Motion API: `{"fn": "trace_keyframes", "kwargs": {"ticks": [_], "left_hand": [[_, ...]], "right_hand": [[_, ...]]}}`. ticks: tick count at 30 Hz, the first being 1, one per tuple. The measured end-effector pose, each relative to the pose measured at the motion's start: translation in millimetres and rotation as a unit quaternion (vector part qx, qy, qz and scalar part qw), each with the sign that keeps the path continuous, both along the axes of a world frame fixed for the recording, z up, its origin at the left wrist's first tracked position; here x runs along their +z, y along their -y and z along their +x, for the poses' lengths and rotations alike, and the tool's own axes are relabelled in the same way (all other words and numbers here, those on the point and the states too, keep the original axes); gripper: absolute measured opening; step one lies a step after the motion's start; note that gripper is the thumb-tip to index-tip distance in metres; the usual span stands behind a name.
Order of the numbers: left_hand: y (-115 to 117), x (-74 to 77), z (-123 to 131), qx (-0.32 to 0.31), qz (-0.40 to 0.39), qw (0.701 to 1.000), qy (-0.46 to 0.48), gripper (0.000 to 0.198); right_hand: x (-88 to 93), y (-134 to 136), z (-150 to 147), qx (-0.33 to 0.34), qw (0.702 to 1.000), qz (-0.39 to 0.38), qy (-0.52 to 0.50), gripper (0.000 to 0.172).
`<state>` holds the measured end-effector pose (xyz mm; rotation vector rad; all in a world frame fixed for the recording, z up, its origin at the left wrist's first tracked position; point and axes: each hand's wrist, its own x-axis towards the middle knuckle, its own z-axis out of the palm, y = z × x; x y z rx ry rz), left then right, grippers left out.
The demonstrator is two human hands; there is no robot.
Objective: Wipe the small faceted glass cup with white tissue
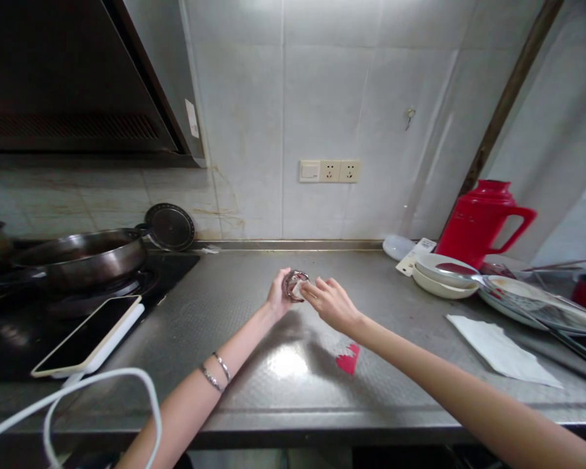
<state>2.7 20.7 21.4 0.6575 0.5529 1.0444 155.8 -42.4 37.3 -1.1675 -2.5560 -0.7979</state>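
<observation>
Over the middle of the metal counter, my left hand (278, 294) is closed around a small round container (293, 280) with a dark, shiny rim. Its opening faces me, and its exact kind is too small to make out. My right hand (333, 303) has its fingers pinched on a small white piece (297, 288), perhaps tissue, at the container's opening. Part of that piece is hidden by the fingertips. Below my right wrist, a torn red scrap (348, 359) lies on the counter (254, 404).
At left, a steel pan (83, 257) sits on the black stove beside a phone (88, 335) on a white power bank with a looping cable (112, 372). On the right are a white napkin (502, 348), stacked bowls (444, 277), plates with utensils and a red thermos jug (478, 221).
</observation>
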Motion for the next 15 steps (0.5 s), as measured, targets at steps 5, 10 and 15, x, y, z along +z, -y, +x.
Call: {"fn": "trace_keyframes", "kwargs": {"ticks": [5,10,15], "left_hand": [[8,-5.2,6,0.054,0.009,0.997,0.047,0.033],[14,-4.6,4,0.054,0.019,0.996,0.064,0.036],[5,5.5,-14,-0.059,0.073,0.994,0.057,0.035]], "right_hand": [[-30.5,9,-33,-0.057,0.956,-0.114,-0.263,0.033],[-36.8,4,-45,-0.049,0.927,-0.117,-0.354,0.023],[-21.0,-3,-15,-0.009,0.982,-0.093,-0.163,0.030]]}}
